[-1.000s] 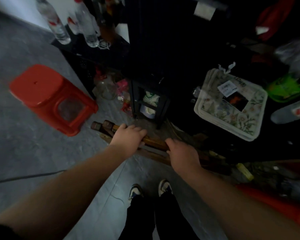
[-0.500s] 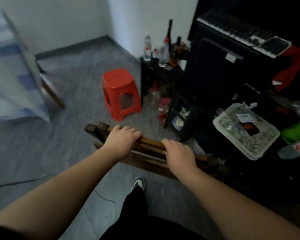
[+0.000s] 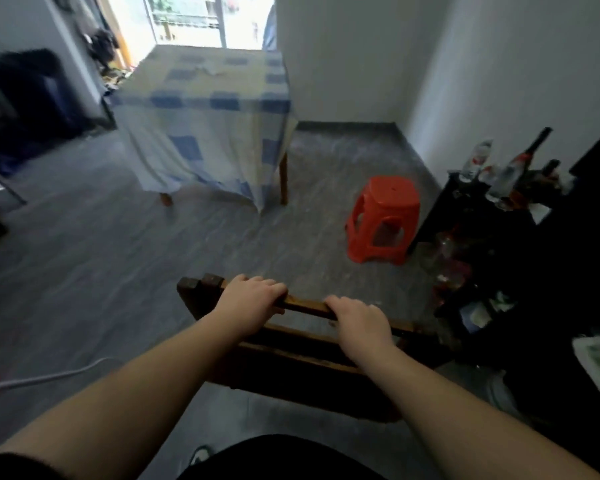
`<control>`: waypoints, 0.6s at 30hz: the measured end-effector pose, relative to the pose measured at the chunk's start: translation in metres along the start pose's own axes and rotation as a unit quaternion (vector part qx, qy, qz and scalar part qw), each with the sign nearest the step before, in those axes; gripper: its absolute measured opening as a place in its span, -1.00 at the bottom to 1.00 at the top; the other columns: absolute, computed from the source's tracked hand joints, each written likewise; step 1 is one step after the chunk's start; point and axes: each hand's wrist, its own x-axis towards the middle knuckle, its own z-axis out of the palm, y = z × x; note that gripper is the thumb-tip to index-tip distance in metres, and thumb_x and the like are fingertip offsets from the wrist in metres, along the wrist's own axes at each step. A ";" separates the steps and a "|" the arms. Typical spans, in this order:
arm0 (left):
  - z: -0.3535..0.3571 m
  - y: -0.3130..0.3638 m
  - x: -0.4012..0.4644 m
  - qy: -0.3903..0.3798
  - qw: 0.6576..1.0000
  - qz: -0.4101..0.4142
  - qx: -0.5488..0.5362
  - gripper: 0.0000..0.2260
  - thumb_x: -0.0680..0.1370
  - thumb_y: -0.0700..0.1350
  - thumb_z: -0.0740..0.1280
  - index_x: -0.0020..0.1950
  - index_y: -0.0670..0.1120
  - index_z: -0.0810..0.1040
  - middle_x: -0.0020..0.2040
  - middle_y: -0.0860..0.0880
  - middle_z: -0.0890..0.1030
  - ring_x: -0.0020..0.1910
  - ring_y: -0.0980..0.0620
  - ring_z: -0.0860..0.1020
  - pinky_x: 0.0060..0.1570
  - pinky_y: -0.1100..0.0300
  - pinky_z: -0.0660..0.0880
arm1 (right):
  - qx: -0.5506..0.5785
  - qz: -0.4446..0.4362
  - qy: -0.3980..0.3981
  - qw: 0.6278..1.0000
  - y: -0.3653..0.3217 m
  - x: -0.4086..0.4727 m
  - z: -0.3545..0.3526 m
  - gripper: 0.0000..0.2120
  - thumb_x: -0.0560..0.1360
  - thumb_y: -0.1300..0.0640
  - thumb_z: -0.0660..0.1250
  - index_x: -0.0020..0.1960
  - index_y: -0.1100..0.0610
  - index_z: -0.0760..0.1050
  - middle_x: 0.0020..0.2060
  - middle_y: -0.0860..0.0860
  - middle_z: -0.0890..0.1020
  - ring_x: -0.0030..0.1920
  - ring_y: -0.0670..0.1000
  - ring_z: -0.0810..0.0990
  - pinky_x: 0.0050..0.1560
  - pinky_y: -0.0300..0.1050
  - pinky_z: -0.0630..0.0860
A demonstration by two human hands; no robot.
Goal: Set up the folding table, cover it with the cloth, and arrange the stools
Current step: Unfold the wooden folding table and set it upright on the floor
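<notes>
Stool, wooden and folded, is gripped on its top bar by both hands, left hand and right hand closed around it; I judge the next move is carrying it to the covered table in the upper centre.

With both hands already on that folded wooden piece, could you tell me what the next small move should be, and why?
Probably carry it forward to the covered table. Both the left hand and right hand grip the folded wooden stool, the cloth is on, and bare floor lies between.

Bottles (on dark shelf)
</notes>
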 end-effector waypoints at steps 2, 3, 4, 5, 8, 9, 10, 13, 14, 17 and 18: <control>0.005 -0.025 -0.032 -0.010 0.999 -0.029 -0.013 -0.82 0.59 0.13 0.27 0.17 0.16 0.47 0.11 0.14 0.58 0.17 0.06 0.53 0.11 0.02 0.44 | -0.005 -0.030 -0.012 0.999 -0.033 0.008 0.013 -0.81 0.57 0.13 0.18 0.14 -0.10 0.41 -0.01 -0.07 0.57 0.07 0.06 0.56 -0.06 0.00 0.41; 0.007 -0.038 -0.047 -0.014 0.999 -0.045 -0.017 -0.83 0.59 0.13 0.28 0.16 0.16 0.48 0.11 0.14 0.59 0.16 0.05 0.53 0.11 0.02 0.45 | -0.010 -0.042 -0.017 0.999 -0.050 0.013 0.020 -0.83 0.57 0.12 0.20 0.12 -0.09 0.41 -0.02 -0.06 0.57 0.06 0.07 0.56 -0.07 0.00 0.40; 0.010 -0.052 -0.061 -0.015 0.998 -0.060 -0.022 -0.83 0.59 0.13 0.28 0.15 0.15 0.49 0.11 0.14 0.59 0.15 0.05 0.54 0.09 0.04 0.45 | -0.016 -0.054 -0.019 0.998 -0.068 0.018 0.026 -0.85 0.57 0.12 0.21 0.11 -0.08 0.41 -0.03 -0.05 0.58 0.05 0.07 0.57 -0.07 0.00 0.40; 0.013 -0.066 -0.076 -0.017 0.997 -0.074 -0.025 -0.83 0.58 0.13 0.29 0.14 0.15 0.49 0.10 0.13 0.59 0.15 0.04 0.54 0.07 0.05 0.45 | -0.021 -0.065 -0.022 0.997 -0.086 0.024 0.032 -0.86 0.56 0.12 0.23 0.09 -0.08 0.41 -0.04 -0.05 0.58 0.04 0.07 0.57 -0.09 0.00 0.39; 0.024 -0.113 -0.117 -0.044 0.992 -0.106 -0.048 -0.84 0.57 0.13 0.29 0.11 0.12 0.49 0.07 0.09 0.60 0.12 0.01 0.54 0.00 0.07 0.43 | -0.031 -0.096 -0.036 0.994 -0.143 0.039 0.051 -0.82 0.55 0.15 0.26 0.05 -0.11 0.38 -0.06 -0.07 0.57 0.03 0.05 0.56 -0.13 -0.03 0.33; 0.029 -0.129 -0.129 -0.059 0.990 -0.116 -0.061 -0.84 0.57 0.12 0.29 0.09 0.11 0.49 0.05 0.08 0.60 0.10 0.00 0.54 -0.03 0.08 0.42 | -0.035 -0.109 -0.046 0.992 -0.160 0.045 0.059 -0.79 0.54 0.16 0.27 0.06 -0.13 0.37 -0.04 -0.08 0.57 0.04 0.05 0.56 -0.13 -0.03 0.31; 0.034 -0.145 -0.140 -0.072 0.987 -0.127 -0.072 -0.85 0.58 0.11 0.29 0.09 0.09 0.49 0.04 0.07 0.59 0.08 -0.01 0.55 -0.04 0.08 0.45 | -0.039 -0.126 -0.056 0.990 -0.176 0.051 0.066 -0.77 0.53 0.16 0.27 0.06 -0.13 0.35 -0.02 -0.08 0.57 0.05 0.05 0.55 -0.12 -0.04 0.29; 0.053 -0.188 -0.164 -0.120 0.975 -0.153 -0.109 -0.86 0.59 0.06 0.28 0.10 0.06 0.49 0.03 0.03 0.59 0.02 -0.04 0.56 -0.01 -0.03 0.55 | -0.045 -0.173 -0.094 0.979 -0.215 0.080 0.092 -0.77 0.53 0.17 0.23 0.08 -0.13 0.36 0.05 -0.08 0.58 0.11 0.06 0.56 -0.08 -0.05 0.30; 0.060 -0.198 -0.169 -0.132 0.970 -0.162 -0.124 -0.86 0.59 0.05 0.28 0.09 0.05 0.48 0.02 0.01 0.59 0.01 -0.06 0.56 -0.01 -0.05 0.56 | -0.053 -0.183 -0.104 0.976 -0.225 0.088 0.099 -0.76 0.53 0.17 0.22 0.13 -0.12 0.39 0.08 -0.07 0.58 0.13 0.06 0.56 -0.04 -0.03 0.34; 0.092 -0.229 -0.178 -0.180 0.948 -0.183 -0.187 -0.85 0.59 0.04 0.28 0.09 0.01 0.50 0.04 -0.02 0.59 0.02 -0.07 0.57 0.01 -0.03 0.55 | -0.080 -0.191 -0.134 0.969 -0.253 0.116 0.130 -0.75 0.54 0.17 0.19 0.15 -0.10 0.43 0.06 -0.05 0.60 0.11 0.08 0.57 -0.01 -0.02 0.36; 0.105 -0.236 -0.178 -0.199 0.939 -0.190 -0.207 -0.84 0.60 0.04 0.26 0.09 -0.01 0.50 0.05 -0.04 0.59 0.03 -0.08 0.56 0.02 -0.02 0.53 | -0.085 -0.193 -0.143 0.967 -0.258 0.125 0.140 -0.79 0.54 0.16 0.19 0.10 -0.11 0.43 0.02 -0.05 0.60 0.08 0.08 0.57 -0.03 -0.02 0.35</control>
